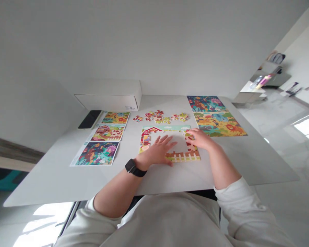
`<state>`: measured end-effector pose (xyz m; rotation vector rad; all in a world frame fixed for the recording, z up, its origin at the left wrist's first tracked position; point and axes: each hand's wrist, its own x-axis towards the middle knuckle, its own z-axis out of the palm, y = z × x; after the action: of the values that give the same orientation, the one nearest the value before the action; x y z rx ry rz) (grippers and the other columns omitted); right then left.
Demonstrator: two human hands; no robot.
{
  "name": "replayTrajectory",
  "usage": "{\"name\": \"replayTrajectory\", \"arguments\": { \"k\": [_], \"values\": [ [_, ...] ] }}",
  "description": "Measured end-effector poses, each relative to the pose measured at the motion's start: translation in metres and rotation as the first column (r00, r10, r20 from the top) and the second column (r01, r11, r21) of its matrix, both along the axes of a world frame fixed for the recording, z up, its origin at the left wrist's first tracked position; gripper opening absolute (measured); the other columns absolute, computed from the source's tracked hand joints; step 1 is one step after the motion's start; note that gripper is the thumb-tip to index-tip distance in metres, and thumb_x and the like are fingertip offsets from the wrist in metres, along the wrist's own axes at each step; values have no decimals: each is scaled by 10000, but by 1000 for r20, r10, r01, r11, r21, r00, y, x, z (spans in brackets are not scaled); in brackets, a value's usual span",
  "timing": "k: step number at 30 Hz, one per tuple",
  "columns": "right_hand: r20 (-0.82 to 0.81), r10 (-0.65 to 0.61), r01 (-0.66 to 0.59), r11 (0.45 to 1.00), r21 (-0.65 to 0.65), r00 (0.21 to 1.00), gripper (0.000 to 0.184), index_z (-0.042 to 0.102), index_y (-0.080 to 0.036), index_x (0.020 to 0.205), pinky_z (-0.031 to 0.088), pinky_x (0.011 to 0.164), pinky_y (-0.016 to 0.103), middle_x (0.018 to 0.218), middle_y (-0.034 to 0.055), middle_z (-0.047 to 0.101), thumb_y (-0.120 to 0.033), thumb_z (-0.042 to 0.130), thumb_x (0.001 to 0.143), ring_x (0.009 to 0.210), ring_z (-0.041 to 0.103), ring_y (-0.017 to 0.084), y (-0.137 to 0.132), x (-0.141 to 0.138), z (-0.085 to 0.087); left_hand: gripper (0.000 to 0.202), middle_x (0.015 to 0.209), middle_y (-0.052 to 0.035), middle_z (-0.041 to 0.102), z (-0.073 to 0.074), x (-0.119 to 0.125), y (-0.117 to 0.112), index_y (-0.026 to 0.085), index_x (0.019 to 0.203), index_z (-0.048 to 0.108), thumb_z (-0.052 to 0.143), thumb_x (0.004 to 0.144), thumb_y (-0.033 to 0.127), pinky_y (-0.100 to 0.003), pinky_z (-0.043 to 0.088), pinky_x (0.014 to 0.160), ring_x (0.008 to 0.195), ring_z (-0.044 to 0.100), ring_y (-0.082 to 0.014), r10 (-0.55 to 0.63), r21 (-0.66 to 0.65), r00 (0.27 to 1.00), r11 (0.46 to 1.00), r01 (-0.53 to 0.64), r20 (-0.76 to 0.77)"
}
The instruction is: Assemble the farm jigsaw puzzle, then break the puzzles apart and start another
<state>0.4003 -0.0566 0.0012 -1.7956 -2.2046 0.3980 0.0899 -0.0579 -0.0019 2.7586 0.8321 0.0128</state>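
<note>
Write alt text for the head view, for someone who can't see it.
A left hand spreads over a farm puzzle with an open middle while the right hand touches its right side, on a white table. Loose pieces lie beyond; three sheets and a phone are at left, two colorful pictures at right.

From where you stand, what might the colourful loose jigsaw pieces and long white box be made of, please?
Loose jigsaw pieces: probably matte printed cardboard, showing pale edges. Long white box: likely smooth matte card; straight edges, no glare.
</note>
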Motion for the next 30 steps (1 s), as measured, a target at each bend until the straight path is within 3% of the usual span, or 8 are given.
{"name": "replayTrajectory", "arguments": {
  "k": [6, 12, 17, 23, 27, 30],
  "values": [
    [5, -22, 22, 1000, 5, 1000, 492, 774, -240, 1332, 519, 1149, 465, 1350, 158, 721, -323, 849, 853, 1275, 684, 337, 1, 0, -2, 1146, 1787, -201, 270, -7, -1, 4, 223, 1705, 367, 723, 804, 835, -629, 124, 1345, 1659, 225, -437, 2, 70, 1000, 998, -3, 17],
    [-32, 23, -23, 1000, -18, 999, 592, 770, -271, 1345, 506, 1174, 477, 1424, 139, 696, -255, 903, 768, 1326, 664, 330, 0, 6, 0, 1129, 1775, -211, 294, -5, 2, 1, 216, 1707, 368, 701, 824, 836, -654, 155, 1336, 1647, 257, -447, 17, 70, 999, 997, -19, 32],
    [-33, 18, -18, 1000, -13, 999, 610, 770, -262, 1348, 491, 1194, 495, 1447, 152, 680, -265, 912, 755, 1343, 654, 334, 0, 10, -1, 1066, 1764, -218, 320, 0, 5, -1, 191, 1692, 394, 721, 860, 772, -662, 157, 1338, 1647, 265, -434, 50, 89, 999, 995, -50, 2],
    [-47, 12, -13, 1000, -3, 999, 581, 783, -274, 1314, 506, 1179, 484, 1447, 140, 681, -276, 912, 748, 1325, 661, 329, 1, 9, -6, 831, 1727, -205, 404, 2, 4, 2, 199, 1630, 489, 722, 942, 603, -672, 210, 1320, 1621, 327, -420, 116, 142, 992, 982, -122, 47],
    [-94, -30, 38, 995, 88, 995, 457, 776, -287, 1290, 502, 1179, 512, 1407, 125, 698, -358, 834, 842, 1326, 657, 324, 2, 10, -3, 549, 1619, -154, 570, 12, 3, 9, 214, 1506, 625, 689, 997, 411, -570, 339, 1283, 1515, 498, -365, 182, 120, 960, 970, -211, 213],
    [-158, -102, 136, 965, 225, 982, 432, 743, -262, 1324, 503, 1170, 527, 1372, 134, 708, -386, 744, 910, 1303, 666, 320, 4, 14, 2, 360, 1265, -106, 792, 26, 0, 13, 220, 1368, 712, 556, 1047, 274, -416, 521, 1077, 1213, 711, -275, 360, -6, 838, 920, -392, 410]
  ]
}}
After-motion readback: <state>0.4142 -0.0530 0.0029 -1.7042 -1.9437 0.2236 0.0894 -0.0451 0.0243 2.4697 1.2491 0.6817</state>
